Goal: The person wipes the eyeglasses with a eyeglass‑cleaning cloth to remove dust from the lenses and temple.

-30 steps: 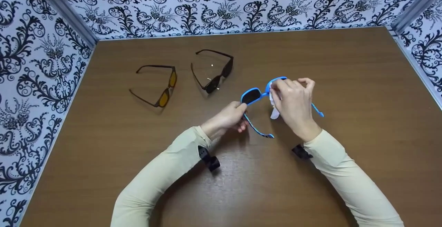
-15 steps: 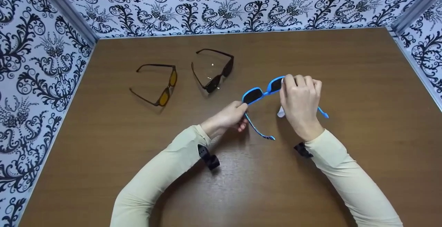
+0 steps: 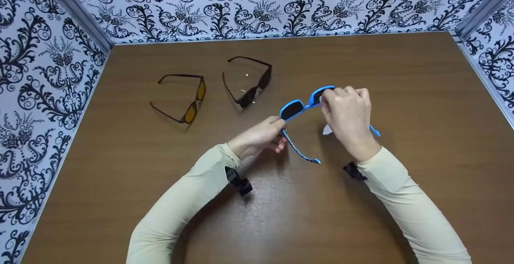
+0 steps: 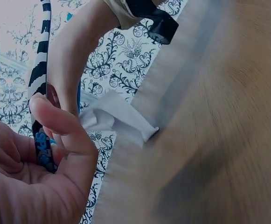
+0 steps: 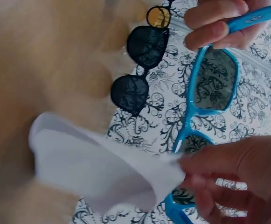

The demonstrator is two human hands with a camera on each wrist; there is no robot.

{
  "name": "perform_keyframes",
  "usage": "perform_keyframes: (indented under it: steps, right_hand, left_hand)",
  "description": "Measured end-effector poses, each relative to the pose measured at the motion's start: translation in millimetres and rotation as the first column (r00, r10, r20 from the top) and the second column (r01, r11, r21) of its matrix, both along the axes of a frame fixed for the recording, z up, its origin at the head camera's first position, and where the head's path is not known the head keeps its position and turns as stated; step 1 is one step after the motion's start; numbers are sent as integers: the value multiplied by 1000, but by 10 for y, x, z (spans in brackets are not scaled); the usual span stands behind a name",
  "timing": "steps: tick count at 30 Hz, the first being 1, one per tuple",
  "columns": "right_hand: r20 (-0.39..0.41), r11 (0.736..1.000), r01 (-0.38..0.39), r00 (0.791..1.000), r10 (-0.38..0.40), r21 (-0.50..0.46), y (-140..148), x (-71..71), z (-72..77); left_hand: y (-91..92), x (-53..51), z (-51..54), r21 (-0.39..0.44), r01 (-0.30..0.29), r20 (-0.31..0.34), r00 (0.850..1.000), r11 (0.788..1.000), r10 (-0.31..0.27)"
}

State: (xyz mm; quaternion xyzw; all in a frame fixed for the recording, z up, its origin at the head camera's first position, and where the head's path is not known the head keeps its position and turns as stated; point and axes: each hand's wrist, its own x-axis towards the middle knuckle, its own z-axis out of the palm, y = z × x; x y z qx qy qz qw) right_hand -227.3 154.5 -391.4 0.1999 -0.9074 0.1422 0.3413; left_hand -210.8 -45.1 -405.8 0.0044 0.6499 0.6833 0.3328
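A pair of blue-framed sunglasses (image 3: 292, 110) with dark lenses is held above the table. My left hand (image 3: 263, 135) grips it at one end of the frame, by the hinge. That side's temple arm (image 4: 40, 74), striped black and white, passes the thumb in the left wrist view. Over the other lens, my right hand (image 3: 348, 117) pinches a white cloth (image 5: 93, 168) between thumb and fingers. A loose corner of the cloth hangs below that hand. My right hand hides part of the far lens and its temple arm.
Black sunglasses (image 3: 249, 97) lie unfolded on the wooden table (image 3: 305, 216), beyond my left hand. Left of them lie dark-framed glasses with amber lenses (image 3: 190, 114), also unfolded. Patterned black-and-white panels (image 3: 261, 11) rise along the back and sides.
My right hand slid rightward along the far lens with the cloth, then came slightly back left. The left hand keeps its grip on the frame and has barely moved.
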Motion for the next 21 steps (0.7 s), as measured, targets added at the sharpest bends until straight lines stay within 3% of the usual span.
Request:
perform_keyframes:
  steps: [3, 5, 9, 12, 14, 17, 21]
  right_hand:
    - [-53, 997, 72, 996, -73, -36, -11, -5, 30]
    - [-78, 995, 69, 994, -74, -70, -12, -10, 45]
    - [-62, 992, -65, 996, 58, -112, 11, -28, 60]
    - [12, 977, -172, 985, 175, -125, 36, -37, 63]
    - [59, 972, -201, 976, 208, -118, 49, -37, 58]
    - [71, 983, -169, 982, 173, -70, 59, -31, 46]
    - [-26, 999, -32, 999, 31, -40, 49, -31, 23]
  left_hand:
    - [-4, 3, 18, -2, 10, -3, 1000, 1000, -10]
    - [-4, 5, 25, -3, 15, -10, 1000, 1000, -15]
    - [-14, 15, 28, 0, 24, -20, 1000, 1000, -24]
    - [-27, 21, 24, 11, 29, -21, 999, 1000, -29]
    - [-39, 22, 29, 24, 36, -14, 999, 999, -36]
    - [-56, 15, 49, 44, 46, -1, 999, 998, -46]
    - [-79, -2, 74, 70, 50, 15, 999, 996, -51]
